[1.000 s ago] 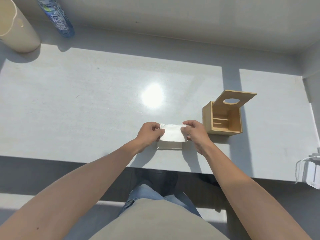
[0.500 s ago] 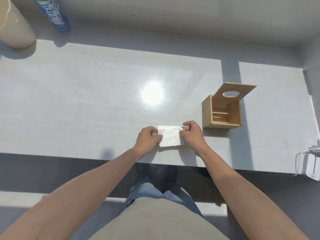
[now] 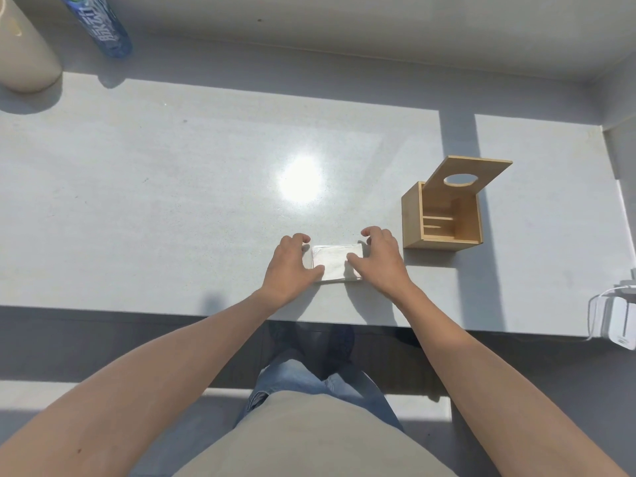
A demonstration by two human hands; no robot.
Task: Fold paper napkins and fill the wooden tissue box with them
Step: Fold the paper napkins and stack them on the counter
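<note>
Pressing a folded napkin stack flat at the counter's near edge

Resting on the pale grey counter (image 3: 172,187), at about 6 o'clock near its front edge: a small white stack of folded napkins (image 3: 335,265). Flanked by both hands. Left hand (image 3: 290,266) at the stack's 9 o'clock side, thumb on the napkin's near left corner, fingers curled down over the far left edge. Right hand (image 3: 380,261) at the 3 o'clock side, thumb laid across the top of the paper, fingers bent over the far right corner. Both hands gripping the stack by its ends.

Just beside the right hand, at 3 o'clock: wooden tissue box (image 3: 442,218), lid (image 3: 469,177) tipped up and back, round hole in it, inner ledges showing, no paper visible inside. Nothing between stack and box.

Far off at 10 o'clock: cream cylindrical container (image 3: 25,53) and blue-labelled plastic bottle (image 3: 103,27), both partly cut off. At 4 o'clock, off the counter's corner: white device with cable (image 3: 616,318). Bright sun glare mid-counter, shadow bands across it, grey wall behind.
</note>
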